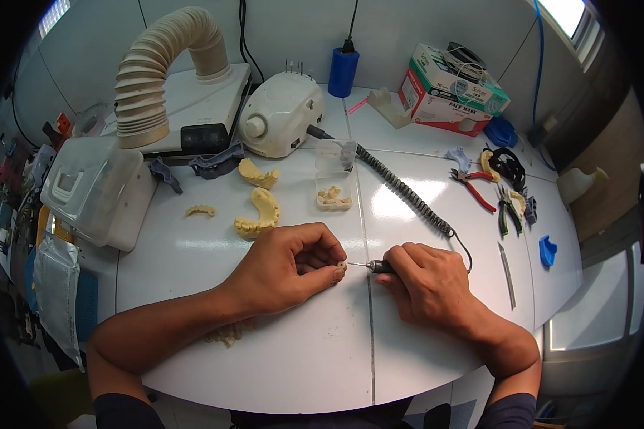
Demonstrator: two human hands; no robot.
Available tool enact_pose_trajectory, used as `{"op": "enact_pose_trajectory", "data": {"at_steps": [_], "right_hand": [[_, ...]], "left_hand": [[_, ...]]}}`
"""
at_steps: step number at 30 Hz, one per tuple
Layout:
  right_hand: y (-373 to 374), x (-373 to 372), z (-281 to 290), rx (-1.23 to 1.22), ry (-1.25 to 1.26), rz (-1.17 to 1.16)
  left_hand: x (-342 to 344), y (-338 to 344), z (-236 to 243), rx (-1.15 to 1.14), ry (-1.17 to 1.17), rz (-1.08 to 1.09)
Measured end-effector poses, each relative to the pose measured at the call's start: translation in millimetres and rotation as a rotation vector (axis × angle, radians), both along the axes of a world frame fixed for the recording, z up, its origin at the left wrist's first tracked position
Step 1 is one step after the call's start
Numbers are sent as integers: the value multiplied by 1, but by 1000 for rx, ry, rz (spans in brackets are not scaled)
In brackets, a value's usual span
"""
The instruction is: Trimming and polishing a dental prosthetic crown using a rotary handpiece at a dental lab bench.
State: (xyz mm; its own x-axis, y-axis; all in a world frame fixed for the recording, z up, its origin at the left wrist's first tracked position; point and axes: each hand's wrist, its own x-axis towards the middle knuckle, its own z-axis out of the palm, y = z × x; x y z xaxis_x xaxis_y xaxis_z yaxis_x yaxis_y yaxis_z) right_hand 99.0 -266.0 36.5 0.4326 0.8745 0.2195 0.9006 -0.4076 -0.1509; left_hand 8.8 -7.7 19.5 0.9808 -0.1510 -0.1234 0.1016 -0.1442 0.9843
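Observation:
Between the thumb and fingertips of my left hand (290, 268) is a small tooth-coloured dental piece (342, 265), mostly covered by the fingers. My right hand (429, 282) is wrapped round a dark rotary handpiece (381, 266). Its thin metal bur points left, with the tip at or very near the piece; contact cannot be made out. A coiled black cord (408, 193) links the handpiece to a white control unit (283, 114). Beyond my left hand stand yellow plaster dental models (259, 214). A clear box (334, 193) holds several small cream pieces.
A ribbed suction hose (143, 75) arches at the back left, near a clear-lidded case (93, 182). On the right lie red-handled pliers (476, 191), black-and-green pliers (508, 214), a slim metal tool (506, 275) and a blue piece (547, 250). Crumbs (229, 332) lie under my left forearm.

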Motion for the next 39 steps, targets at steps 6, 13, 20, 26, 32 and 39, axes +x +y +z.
{"op": "enact_pose_trajectory", "data": {"at_steps": [6,13,20,26,32,39], "right_hand": [[1,-2,-2,7,-33,2],[2,-3,-1,-19,-43,-7],[3,-4,-1,-27,-50,-11],[3,-4,0,-28,-53,-5],[3,-3,-2,-19,-58,-7],[3,-3,-2,-20,-62,-1]], "left_hand": [[1,0,-2,-40,42,10],[2,0,-2,-10,49,6],[2,0,-1,1,53,0],[2,0,-2,12,48,-5],[2,-1,-1,11,47,-3],[2,0,-3,16,32,-8]]}}
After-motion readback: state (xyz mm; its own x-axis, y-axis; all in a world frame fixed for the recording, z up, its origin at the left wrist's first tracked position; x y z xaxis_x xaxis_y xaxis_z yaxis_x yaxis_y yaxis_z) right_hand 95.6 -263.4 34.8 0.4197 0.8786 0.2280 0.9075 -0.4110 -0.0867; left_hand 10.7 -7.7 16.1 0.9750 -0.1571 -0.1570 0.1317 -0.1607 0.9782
